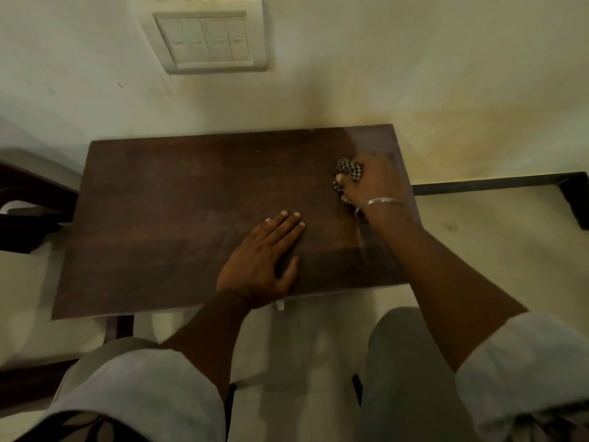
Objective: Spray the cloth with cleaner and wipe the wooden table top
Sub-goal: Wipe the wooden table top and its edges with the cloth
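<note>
A dark brown wooden table top (165, 218) fills the middle of the view, set against a pale wall. My right hand (373, 183) presses a bunched black-and-white checked cloth (347, 170) onto the table near its far right corner; a metal bangle sits on that wrist. My left hand (264, 260) lies flat on the table near the front edge, fingers spread, holding nothing. No spray bottle is in view.
A white switch panel (210, 39) is on the wall above the table. A dark chair (28, 212) stands at the left. A dark skirting strip (497, 183) runs along the wall at the right. My knees are below the table's front edge.
</note>
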